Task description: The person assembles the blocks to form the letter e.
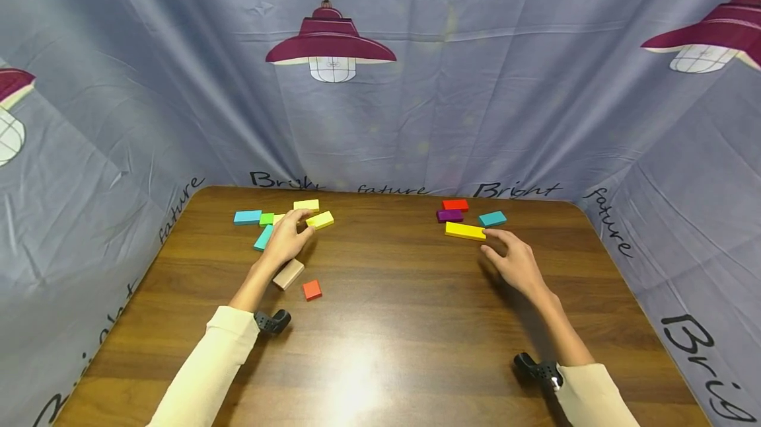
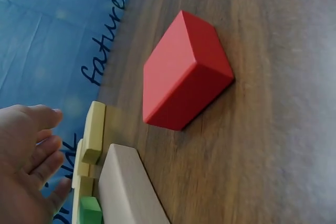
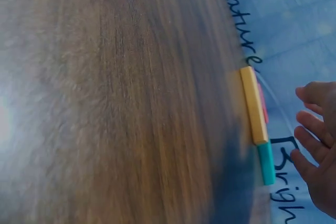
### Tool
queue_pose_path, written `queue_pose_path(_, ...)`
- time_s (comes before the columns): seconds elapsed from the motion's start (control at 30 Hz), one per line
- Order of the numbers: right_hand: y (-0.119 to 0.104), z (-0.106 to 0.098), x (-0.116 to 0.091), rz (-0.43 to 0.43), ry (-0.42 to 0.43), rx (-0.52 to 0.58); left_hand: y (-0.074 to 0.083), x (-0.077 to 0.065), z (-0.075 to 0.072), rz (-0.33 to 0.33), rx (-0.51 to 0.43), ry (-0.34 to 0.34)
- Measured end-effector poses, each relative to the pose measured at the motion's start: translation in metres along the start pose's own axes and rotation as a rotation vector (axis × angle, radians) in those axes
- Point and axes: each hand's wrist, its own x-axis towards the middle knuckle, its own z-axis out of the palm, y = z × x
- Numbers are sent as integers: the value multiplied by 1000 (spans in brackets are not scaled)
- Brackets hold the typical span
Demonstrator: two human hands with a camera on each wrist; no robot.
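Observation:
My left hand point(image 1: 289, 239) hovers over the left group of blocks, its fingers loosely bent and holding nothing. Its fingertips overlap a yellow block point(image 1: 321, 220) in the head view. Around it lie a pale yellow block point(image 1: 306, 205), a green block point(image 1: 267, 219), two blue blocks point(image 1: 248, 217) and a bare wooden block point(image 1: 289, 275). A red block point(image 2: 184, 74) sits nearer the wrist. My right hand point(image 1: 516, 262) is held, fingers apart, at the right end of a long yellow block point(image 1: 465, 231). Behind that block are purple point(image 1: 450, 215), red point(image 1: 455, 205) and teal point(image 1: 492, 219) blocks.
The brown wooden table point(image 1: 386, 321) reflects a bright glare near its front. A grey-blue printed curtain point(image 1: 416, 116) hangs behind it and along both sides. Each wrist wears a black camera band point(image 1: 272, 322).

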Motion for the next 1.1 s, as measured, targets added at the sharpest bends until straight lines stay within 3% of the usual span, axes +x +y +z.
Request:
queue_pose_path(0.37, 17, 17, 21, 85, -19, 110, -12, 18, 11, -47, 23, -34)
queue_pose_path(0.9, 29, 32, 36, 135, -78, 124, -22, 36, 13, 18, 104, -141)
queue_pose_path(1.1, 32, 36, 41, 141, -88, 104, -23, 41, 13, 57, 172, -152)
